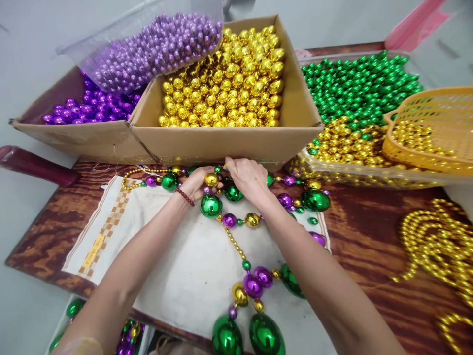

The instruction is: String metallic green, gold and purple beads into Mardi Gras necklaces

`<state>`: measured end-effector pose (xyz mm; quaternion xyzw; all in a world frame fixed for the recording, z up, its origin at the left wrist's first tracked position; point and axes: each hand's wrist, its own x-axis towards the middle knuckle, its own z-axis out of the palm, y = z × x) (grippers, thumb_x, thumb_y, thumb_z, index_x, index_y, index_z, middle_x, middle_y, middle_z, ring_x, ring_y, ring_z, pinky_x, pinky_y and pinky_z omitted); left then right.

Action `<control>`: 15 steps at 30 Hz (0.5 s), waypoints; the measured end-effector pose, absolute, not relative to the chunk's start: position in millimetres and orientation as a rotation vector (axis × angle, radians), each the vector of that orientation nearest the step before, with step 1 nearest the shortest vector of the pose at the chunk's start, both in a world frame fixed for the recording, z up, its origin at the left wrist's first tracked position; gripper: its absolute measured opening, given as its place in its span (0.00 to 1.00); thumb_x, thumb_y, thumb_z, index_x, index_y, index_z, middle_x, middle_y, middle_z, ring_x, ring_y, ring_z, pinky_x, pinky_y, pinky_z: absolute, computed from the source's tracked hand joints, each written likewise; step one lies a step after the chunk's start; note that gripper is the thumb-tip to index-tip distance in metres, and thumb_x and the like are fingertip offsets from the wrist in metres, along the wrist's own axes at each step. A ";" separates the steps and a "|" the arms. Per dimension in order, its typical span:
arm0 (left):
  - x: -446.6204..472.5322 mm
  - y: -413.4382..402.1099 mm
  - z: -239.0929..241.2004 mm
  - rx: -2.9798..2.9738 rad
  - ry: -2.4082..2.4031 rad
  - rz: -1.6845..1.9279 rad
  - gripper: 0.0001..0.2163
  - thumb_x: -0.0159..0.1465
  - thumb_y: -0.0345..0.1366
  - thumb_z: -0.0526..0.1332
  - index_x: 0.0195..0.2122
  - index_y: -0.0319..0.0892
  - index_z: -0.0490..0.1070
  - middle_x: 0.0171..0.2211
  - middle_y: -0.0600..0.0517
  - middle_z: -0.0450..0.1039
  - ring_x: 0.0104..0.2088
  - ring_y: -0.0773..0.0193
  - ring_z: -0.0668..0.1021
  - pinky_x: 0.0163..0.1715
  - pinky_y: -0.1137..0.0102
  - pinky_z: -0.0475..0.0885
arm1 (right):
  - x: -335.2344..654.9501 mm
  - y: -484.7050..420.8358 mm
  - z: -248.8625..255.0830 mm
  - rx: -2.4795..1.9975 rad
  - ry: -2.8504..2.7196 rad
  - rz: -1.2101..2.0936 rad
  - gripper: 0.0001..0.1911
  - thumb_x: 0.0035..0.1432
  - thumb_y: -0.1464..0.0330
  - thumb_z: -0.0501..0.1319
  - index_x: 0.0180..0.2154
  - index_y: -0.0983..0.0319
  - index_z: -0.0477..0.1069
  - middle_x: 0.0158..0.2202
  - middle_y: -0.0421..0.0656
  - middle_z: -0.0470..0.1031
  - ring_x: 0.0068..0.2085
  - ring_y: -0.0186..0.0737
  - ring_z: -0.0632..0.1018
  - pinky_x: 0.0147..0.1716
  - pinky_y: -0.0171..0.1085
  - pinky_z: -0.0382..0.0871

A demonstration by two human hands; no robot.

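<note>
- The left hand [197, 183] lies on the white cloth [177, 276] at the far edge of the dark wooden worktop [369, 236]. Its fingers are closed in a pinch on a round shiny gold bead [211, 179].
- The right hand [248, 176] is just beside it, with fingers curled down against the near wall of the open cardboard box [229, 144]. Their tips are hidden, so I cannot tell whether they grip anything.
- The gold bead belongs to a long strand of shiny green, purple and gold plastic beads [231, 220]. The strand runs between the wrists and down the cloth towards two large green oval beads at the bottom edge.
- The box holds loose gold balls [229, 84]. A second box of purple beads [81, 108] stands to its left, and a clear bag of purple beads [158, 44] leans over both.
- To the right are a clear tray of green beads [358, 84], a yellow plastic basket [436, 123] and coils of small gold bead chain [436, 241].
- As a judgement, the step in hand is working a bead onto or along the strand. Going on calls for keeping the pinch firm and the strand end taut, so that the beads do not slide off.
</note>
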<state>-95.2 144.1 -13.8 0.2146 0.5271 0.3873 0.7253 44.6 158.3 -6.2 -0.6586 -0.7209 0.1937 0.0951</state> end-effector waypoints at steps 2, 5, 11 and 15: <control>-95.0 143.8 -13.6 0.478 1.169 0.849 0.04 0.66 0.26 0.54 0.34 0.36 0.67 0.20 0.54 0.67 0.13 0.69 0.71 0.08 0.79 0.61 | 44.1 158.3 -6.2 -1.938 -2.137 0.580 0.34 0.70 0.53 0.40 0.44 0.62 0.82 0.42 0.56 0.81 0.46 0.58 0.81 0.45 0.45 0.69; -94.7 143.9 -13.8 0.489 1.169 0.845 0.05 0.66 0.25 0.54 0.33 0.37 0.66 0.19 0.54 0.67 0.13 0.69 0.72 0.08 0.79 0.61 | 43.6 158.1 -6.0 -1.922 -2.136 0.593 0.33 0.70 0.55 0.40 0.44 0.62 0.81 0.42 0.56 0.81 0.47 0.60 0.80 0.44 0.46 0.69; -96.3 145.0 -17.8 0.503 1.156 0.831 0.03 0.65 0.26 0.55 0.34 0.37 0.66 0.20 0.54 0.67 0.13 0.70 0.71 0.09 0.79 0.62 | 46.4 156.8 -6.4 -1.916 -2.149 0.591 0.32 0.70 0.54 0.41 0.43 0.61 0.81 0.41 0.55 0.81 0.46 0.59 0.80 0.44 0.46 0.68; -97.7 145.2 -21.5 0.512 1.142 0.823 0.03 0.65 0.26 0.55 0.36 0.36 0.68 0.20 0.54 0.67 0.13 0.69 0.71 0.08 0.79 0.61 | 47.9 156.0 -4.4 -1.937 -2.164 0.549 0.32 0.70 0.54 0.41 0.43 0.60 0.81 0.41 0.53 0.81 0.45 0.56 0.81 0.45 0.45 0.68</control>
